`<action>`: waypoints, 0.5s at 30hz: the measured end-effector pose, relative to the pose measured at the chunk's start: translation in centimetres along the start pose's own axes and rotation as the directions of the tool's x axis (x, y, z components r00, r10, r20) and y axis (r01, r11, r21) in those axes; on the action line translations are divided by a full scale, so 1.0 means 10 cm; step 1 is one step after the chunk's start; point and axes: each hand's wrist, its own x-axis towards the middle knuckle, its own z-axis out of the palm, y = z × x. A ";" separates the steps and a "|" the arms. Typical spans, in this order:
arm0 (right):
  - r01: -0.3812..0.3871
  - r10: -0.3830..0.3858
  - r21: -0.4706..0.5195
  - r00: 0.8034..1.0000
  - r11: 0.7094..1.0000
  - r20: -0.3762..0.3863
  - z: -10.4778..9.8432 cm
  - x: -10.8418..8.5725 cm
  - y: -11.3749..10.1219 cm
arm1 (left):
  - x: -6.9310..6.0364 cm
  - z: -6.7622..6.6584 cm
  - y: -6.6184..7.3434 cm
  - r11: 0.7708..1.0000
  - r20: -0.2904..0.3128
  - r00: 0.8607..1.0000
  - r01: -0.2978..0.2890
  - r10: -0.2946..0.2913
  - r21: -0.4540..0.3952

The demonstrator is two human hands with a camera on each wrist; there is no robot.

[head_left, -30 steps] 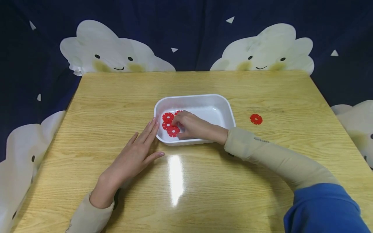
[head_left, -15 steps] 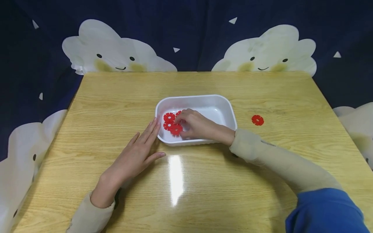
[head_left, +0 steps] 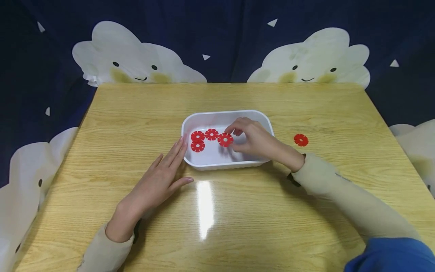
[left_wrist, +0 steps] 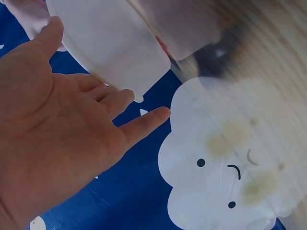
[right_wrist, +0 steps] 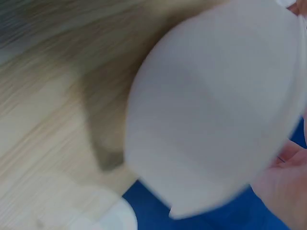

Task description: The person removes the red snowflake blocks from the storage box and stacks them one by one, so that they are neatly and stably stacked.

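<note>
Inside the white plastic tub point(head_left: 217, 158) in the head view, my right hand point(head_left: 259, 140) pinches a red, notched flower-shaped plastic disc point(head_left: 225, 144) between thumb and fingers, above the tub's floor. Left of it lie a red disc point(head_left: 211, 130), an upper-left disc point(head_left: 197, 132) and a lower-left disc point(head_left: 197, 150); the two leftmost touch or overlap. My left hand point(head_left: 154, 183) lies with straight fingers, their tips at the tub's left end. The left wrist view shows the left palm point(left_wrist: 62, 115) beside the tub wall point(left_wrist: 105, 43). In the right wrist view the tub wall point(right_wrist: 206, 105) hides the held disc.
One more red disc point(head_left: 301, 140) lies on the wooden table point(head_left: 258, 215), right of the tub. A dark blue cloth point(head_left: 224, 41) with a left cloud print point(head_left: 132, 62) and a right cloud print point(head_left: 312, 60) hangs behind the table.
My right hand has picked up the nearest red disc from the tub's left end and moved right with it, uncovering the disc behind. The left hand stays in place.
</note>
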 end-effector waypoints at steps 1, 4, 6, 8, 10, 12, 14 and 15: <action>0.004 -0.004 0.001 1.000 1.000 -0.020 -0.04 -0.03 0.02 | 0.00 0.00 0.00 1.000 -0.002 1.000 0.000 0.000 -0.001; -0.004 0.005 0.008 0.997 1.000 -0.078 -0.17 -0.14 0.10 | 0.00 0.00 0.00 1.000 -0.002 1.000 0.001 -0.001 -0.003; -0.021 0.021 0.003 0.994 1.000 -0.108 -0.26 -0.22 0.15 | 0.00 0.01 0.00 1.000 0.000 1.000 0.003 -0.003 -0.005; -0.049 0.046 -0.014 0.990 0.999 -0.134 -0.35 -0.31 0.20 | 0.00 0.00 0.01 1.000 0.000 1.000 0.005 -0.005 -0.007; -0.088 0.081 -0.036 0.984 0.995 -0.162 -0.45 -0.39 0.26 | 0.00 0.00 0.01 1.000 -0.003 1.000 0.006 -0.006 -0.007; -0.136 0.122 -0.059 0.974 0.989 -0.192 -0.54 -0.48 0.31 | -0.01 0.00 0.01 1.000 -0.005 1.000 0.008 -0.008 -0.007; -0.190 0.170 -0.074 0.961 0.979 -0.217 -0.62 -0.57 0.36 | -0.01 0.00 0.01 1.000 -0.008 1.000 0.007 -0.007 -0.006; -0.215 0.192 -0.078 0.954 0.973 -0.229 -0.66 -0.61 0.39 | -0.01 0.00 0.01 1.000 -0.009 1.000 0.006 -0.006 -0.006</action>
